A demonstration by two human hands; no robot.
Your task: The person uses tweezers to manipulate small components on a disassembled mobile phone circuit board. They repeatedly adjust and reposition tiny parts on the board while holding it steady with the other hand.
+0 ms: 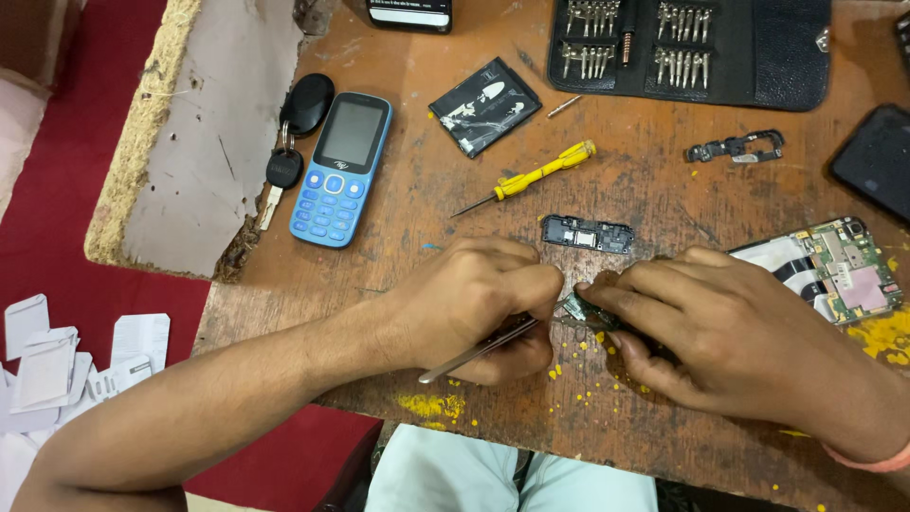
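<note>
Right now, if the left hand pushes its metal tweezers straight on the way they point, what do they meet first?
The left hand points the tweezers up and right, at the small circuit part pinched under the right hand. That part comes first, with the right hand's fingertips just behind it, though depth is unclear.

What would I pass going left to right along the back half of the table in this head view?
Car key → blue keypad phone → black battery → yellow screwdriver → black bit case → small metal bracket → dark phone at the right edge.
</note>
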